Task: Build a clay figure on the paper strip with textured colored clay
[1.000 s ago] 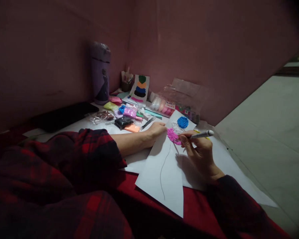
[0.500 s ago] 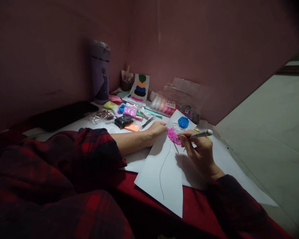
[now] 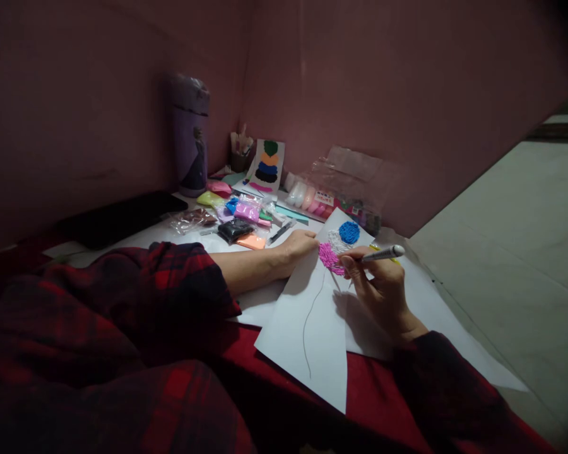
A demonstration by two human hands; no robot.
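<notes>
A white sheet of paper (image 3: 326,334) lies at a slant, its near corner hanging past the table edge. On it are a blue textured round (image 3: 349,232), a white one (image 3: 335,241) partly covered, and a pink one (image 3: 330,257), with a thin curved line running down below. My left hand (image 3: 299,247) is closed on the sheet's left edge beside the pink patch. In my right hand (image 3: 378,280) is a white pen (image 3: 383,254), gripped as for writing. Its front end is at the pink patch, largely hidden by my fingers.
Several clay packets (image 3: 236,230) in plastic lie left of the sheet, by a dark pen (image 3: 283,232). Behind stand a purple bottle (image 3: 190,151), a card with coloured patches (image 3: 268,165) and a clear bag of clay (image 3: 312,195). A black flat object (image 3: 123,217) lies at left.
Almost nothing differs. The sheet and both hands keep their places, with only a very slight shift of the sheet.
</notes>
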